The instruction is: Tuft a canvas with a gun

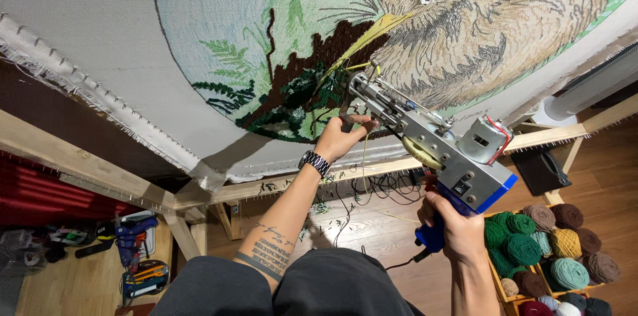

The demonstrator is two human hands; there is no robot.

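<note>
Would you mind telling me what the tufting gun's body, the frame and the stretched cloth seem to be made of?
The tufting gun looks like brushed bare metal, grey with a dull sheen, with a blue grip, probably plastic, in the right hand. The frame seems unfinished pale wood with visible grain. The cloth appears to be woven whitish fabric, fraying at its edge.

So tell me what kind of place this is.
Probably a rug-tufting workshop: white backing cloth stretched on a nailed wooden frame, a silver and blue tufting gun held against it by both hands, and a wooden crate of yarn balls.
</note>
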